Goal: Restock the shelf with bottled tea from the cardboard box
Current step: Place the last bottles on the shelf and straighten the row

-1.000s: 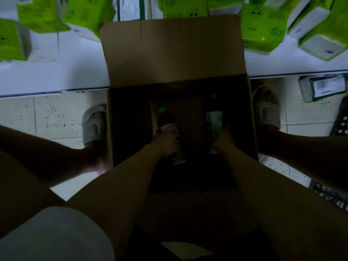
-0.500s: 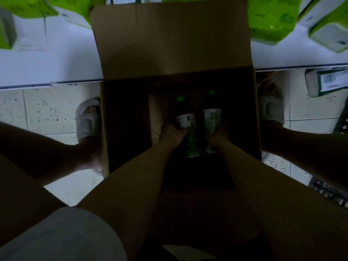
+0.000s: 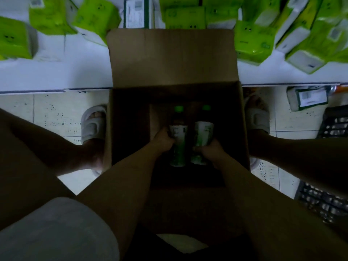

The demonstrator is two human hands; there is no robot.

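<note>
Speckled pale floor tiles (image 3: 56,117) lie under an open cardboard box (image 3: 243,129) that stands between the person's two sandalled feet. Nearest, both bare forearms reach down into the dim box. The left hand (image 3: 162,141) curls round the left bottle (image 3: 178,136), and the right hand (image 3: 209,149) curls round the right bottle (image 3: 202,136). The two tea bottles stand side by side, close together, inside the box, with white and green labels and green caps pointing away. A dark plastic crate (image 3: 331,127) sits on the floor to the right. Beyond the raised box flap (image 3: 173,57) runs a white shelf (image 3: 52,76) carrying bright green packs (image 3: 252,44).
</note>
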